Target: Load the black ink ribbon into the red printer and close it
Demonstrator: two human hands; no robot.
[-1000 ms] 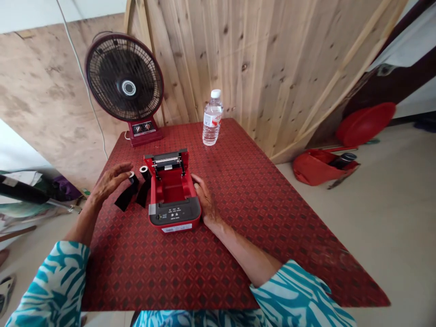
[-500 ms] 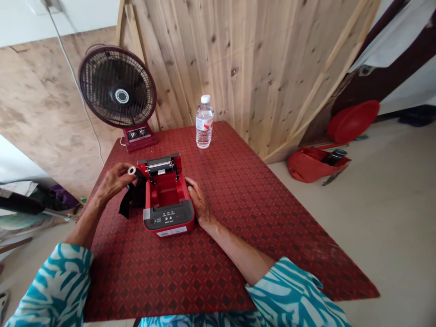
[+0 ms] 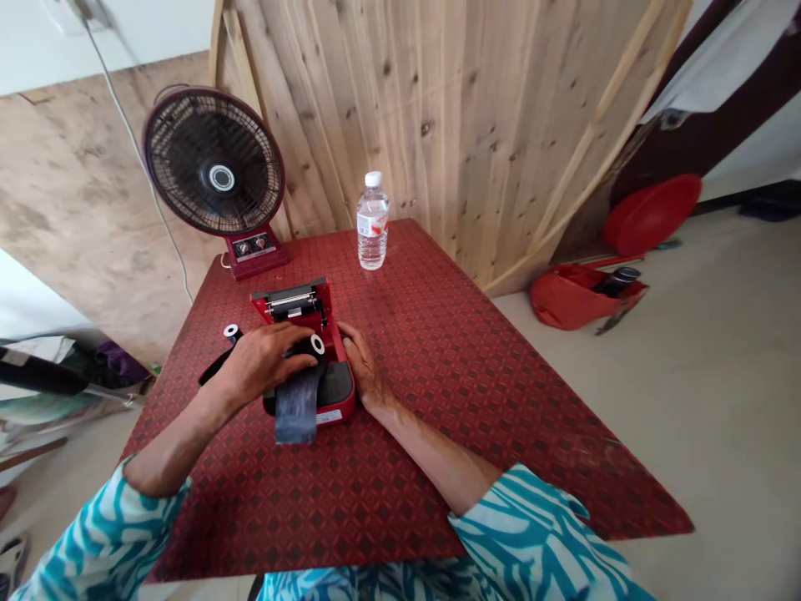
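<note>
A small red and dark grey label printer (image 3: 339, 381) stands on the table with its lid (image 3: 291, 300) raised. My left hand (image 3: 263, 357) is above its open bay, fingers closed around a roll of black ribbon (image 3: 310, 341) with a white core. From that roll a loose dark strip (image 3: 297, 411) hangs over the printer's front panel. Against the right side wall, my right hand (image 3: 365, 365) grips the printer, thumb and fingers along its edge. Left of the printer lies a second white-cored black spool (image 3: 232, 333), partly behind my left hand. The bay's inside is mostly covered.
A dark red fan (image 3: 220, 178) stands at the table's back left, and a clear water bottle (image 3: 373, 224) is near the back edge. Plank panelling (image 3: 425, 100) rises behind the table (image 3: 450, 401). On the floor to the right are a red bag (image 3: 560, 299) and a red round object (image 3: 651, 215).
My left hand has moved right with the ribbon roll, from beside the printer to over its open bay. The loose strip now drapes across the front panel. My right hand stays on the printer.
</note>
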